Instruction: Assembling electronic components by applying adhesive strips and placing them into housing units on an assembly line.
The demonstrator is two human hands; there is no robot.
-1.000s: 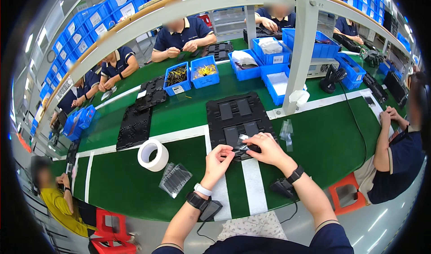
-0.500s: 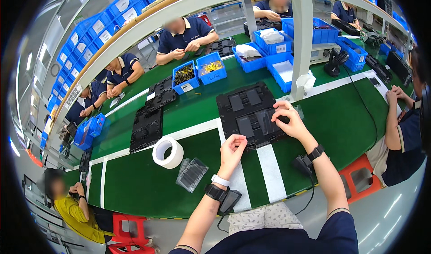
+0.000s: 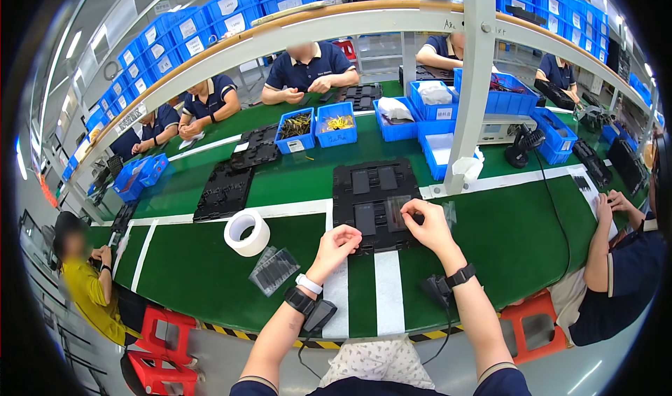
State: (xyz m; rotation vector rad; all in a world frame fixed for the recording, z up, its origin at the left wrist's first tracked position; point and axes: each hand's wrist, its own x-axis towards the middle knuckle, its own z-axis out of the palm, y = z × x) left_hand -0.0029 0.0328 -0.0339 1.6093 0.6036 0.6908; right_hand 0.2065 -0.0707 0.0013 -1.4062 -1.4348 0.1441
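Observation:
A black moulded tray lies on the green work surface in front of me, with several dark flat rectangular pieces in its recesses. My right hand is over the tray's near right part, thumb and forefinger pinched at the edge of a clear film. That film lies over or just above a dark piece; which of the two I cannot tell. My left hand is at the tray's near left edge with its fingertips pressed together. Whatever they hold, if anything, is too small to make out.
A white tape roll and clear film strips lie to the left. Blue bins stand beyond the tray. A metal post rises at the far right of the tray. A cable crosses the right side. Co-workers sit around.
The whole view has shifted, so the scene sits lower and further left. Relative to the tray both hands stay nearly in place; my right hand's fingers have drawn closer together.

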